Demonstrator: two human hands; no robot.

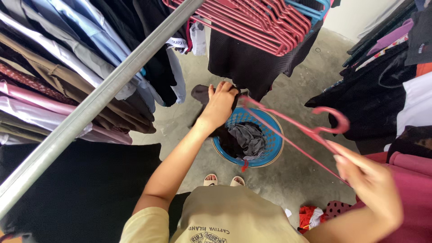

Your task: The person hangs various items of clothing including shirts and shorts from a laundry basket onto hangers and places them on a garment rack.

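Observation:
My left hand (219, 104) reaches down over a blue laundry basket (272, 148) and grips a dark garment (201, 93) pulled up from it. More dark and grey clothes (247, 139) lie crumpled inside the basket. My right hand (369, 182), at the lower right, holds a pink clothes hanger (315, 130) by one end; its hook points right and its bar stretches towards the left hand.
A grey metal rail (90, 108) crosses the left side with shirts hung below it. Several pink hangers (252, 22) hang overhead on a black garment. Dark clothes (373, 90) hang at right. Red and dotted fabric (319, 213) lies on the concrete floor.

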